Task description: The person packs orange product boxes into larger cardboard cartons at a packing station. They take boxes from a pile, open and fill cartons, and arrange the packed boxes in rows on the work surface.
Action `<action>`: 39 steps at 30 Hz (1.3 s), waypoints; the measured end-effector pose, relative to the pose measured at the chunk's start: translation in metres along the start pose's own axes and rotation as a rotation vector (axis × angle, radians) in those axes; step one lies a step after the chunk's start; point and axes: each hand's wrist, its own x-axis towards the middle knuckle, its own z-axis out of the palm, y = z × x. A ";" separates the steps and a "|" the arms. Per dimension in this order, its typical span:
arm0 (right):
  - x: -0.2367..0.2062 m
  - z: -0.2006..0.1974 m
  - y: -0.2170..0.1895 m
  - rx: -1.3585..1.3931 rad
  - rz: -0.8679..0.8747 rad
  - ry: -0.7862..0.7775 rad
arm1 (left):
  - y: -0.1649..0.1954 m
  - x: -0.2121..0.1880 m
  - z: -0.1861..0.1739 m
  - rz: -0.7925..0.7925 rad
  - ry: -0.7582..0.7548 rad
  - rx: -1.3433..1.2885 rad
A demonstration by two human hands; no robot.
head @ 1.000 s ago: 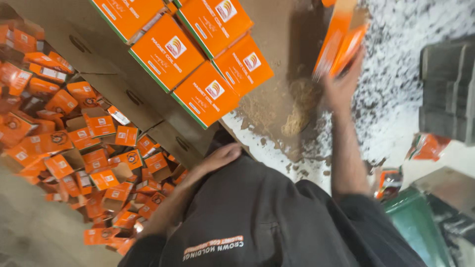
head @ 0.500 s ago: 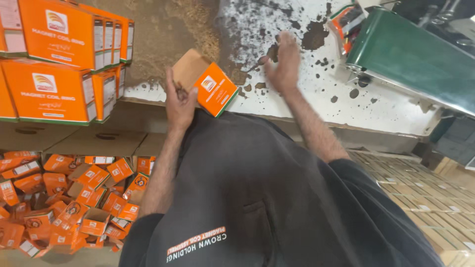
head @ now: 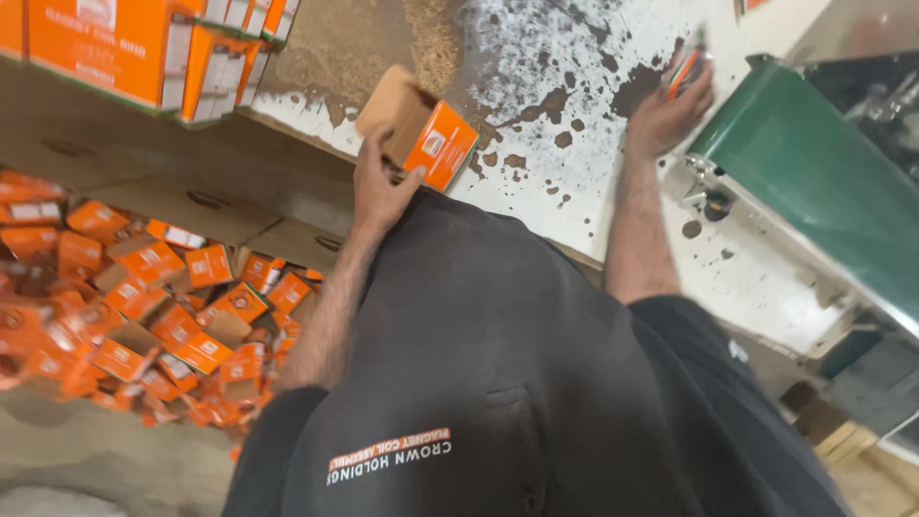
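The small orange cardboard carton (head: 421, 134), its brown flap open at the far end, sits in the left hand (head: 381, 187), fingers wrapped around its near edge so it hangs tilted above the stained white worktop (head: 574, 206). Out to the right, the right hand (head: 667, 115) is closed around a small orange item (head: 682, 69), too blurred to make out, right at the edge of the green sloping conveyor (head: 814, 191). Between the two hands the worktop lies bare but for dark splashes, giving open room. Left of the carton, stacked orange cases (head: 115, 48) crowd the top edge over flattened brown cardboard boxes (head: 182, 191). Below them a loose heap of small orange cartons (head: 144, 306) spreads out beside the person's dark shirt (head: 498, 383).
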 end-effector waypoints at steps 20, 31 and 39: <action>-0.087 -0.080 -0.229 0.126 -1.392 -0.623 | -0.024 0.036 0.027 0.638 0.046 0.034; -0.121 -0.078 -0.204 0.146 -1.240 -0.724 | -0.027 0.027 0.032 0.716 0.085 0.151; -0.159 -0.103 -0.183 -0.078 -1.194 -0.674 | -0.011 0.020 0.020 0.623 -0.024 0.099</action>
